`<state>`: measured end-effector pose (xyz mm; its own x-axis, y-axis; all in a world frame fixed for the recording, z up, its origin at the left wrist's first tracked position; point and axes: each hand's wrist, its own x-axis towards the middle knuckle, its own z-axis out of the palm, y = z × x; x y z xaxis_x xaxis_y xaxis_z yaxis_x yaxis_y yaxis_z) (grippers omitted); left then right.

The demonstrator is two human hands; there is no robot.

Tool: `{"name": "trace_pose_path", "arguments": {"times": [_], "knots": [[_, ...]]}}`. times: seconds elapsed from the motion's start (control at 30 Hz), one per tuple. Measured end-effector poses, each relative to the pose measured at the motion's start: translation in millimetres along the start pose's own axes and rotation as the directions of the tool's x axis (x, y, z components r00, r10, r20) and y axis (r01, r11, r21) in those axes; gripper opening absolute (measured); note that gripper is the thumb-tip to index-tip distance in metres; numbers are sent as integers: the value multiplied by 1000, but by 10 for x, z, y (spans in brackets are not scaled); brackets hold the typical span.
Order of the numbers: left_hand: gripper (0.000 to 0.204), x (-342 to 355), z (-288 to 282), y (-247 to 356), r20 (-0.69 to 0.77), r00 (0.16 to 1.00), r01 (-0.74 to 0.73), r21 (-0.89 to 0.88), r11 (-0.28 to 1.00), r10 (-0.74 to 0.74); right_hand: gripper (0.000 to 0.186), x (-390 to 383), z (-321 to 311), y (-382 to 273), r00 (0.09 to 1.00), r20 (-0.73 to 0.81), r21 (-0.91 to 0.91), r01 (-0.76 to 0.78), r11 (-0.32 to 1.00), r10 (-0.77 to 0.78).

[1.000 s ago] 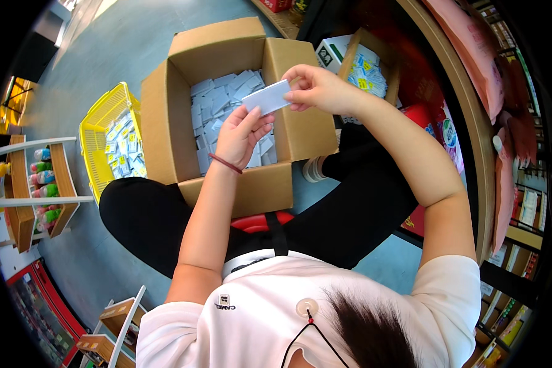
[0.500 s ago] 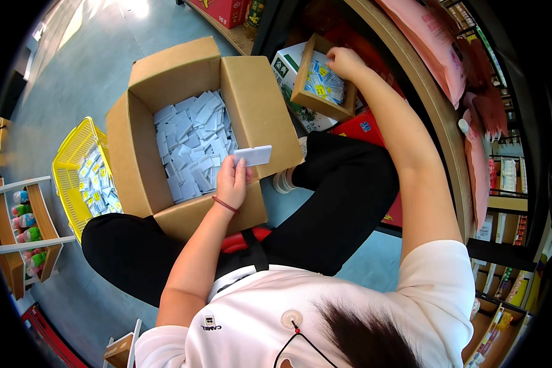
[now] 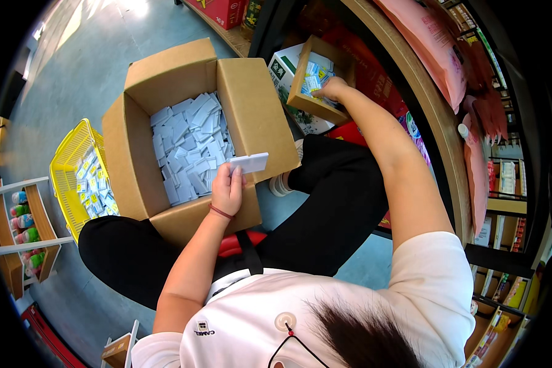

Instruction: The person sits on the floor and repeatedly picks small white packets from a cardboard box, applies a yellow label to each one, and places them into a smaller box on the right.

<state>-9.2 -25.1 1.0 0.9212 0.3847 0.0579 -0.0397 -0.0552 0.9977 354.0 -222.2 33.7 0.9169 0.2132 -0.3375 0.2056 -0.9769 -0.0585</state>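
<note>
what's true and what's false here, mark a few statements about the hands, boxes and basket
1. The left hand holds a flat white piece. True.
2. Both hands grip that piece. False: the right hand is at the small brown box.
3. The large cardboard box stands open. True.
4. The yellow basket stands left of the large cardboard box. True.
5. The yellow basket is empty. False: small white-and-yellow pieces lie in it.
</note>
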Motion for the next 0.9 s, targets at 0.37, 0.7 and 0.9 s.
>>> {"name": "trace_pose_path", "arguments": {"times": [0.37, 0.7, 0.9], "knots": [[14, -9, -13, -83, -17, 1000, -20, 1, 1000, 20, 22, -111, -109, -92, 995, 11, 293, -94, 951, 95], [16, 22, -29, -20, 13, 997, 72, -114, 991, -71, 17, -205, -369, 42, 979, 129, 496, -200, 845, 156], [19, 150, -134, -81, 84, 965, 258, -442, 859, -247, 18, -755, -968, -566, 987, 7, 706, 109, 700, -161]]}}
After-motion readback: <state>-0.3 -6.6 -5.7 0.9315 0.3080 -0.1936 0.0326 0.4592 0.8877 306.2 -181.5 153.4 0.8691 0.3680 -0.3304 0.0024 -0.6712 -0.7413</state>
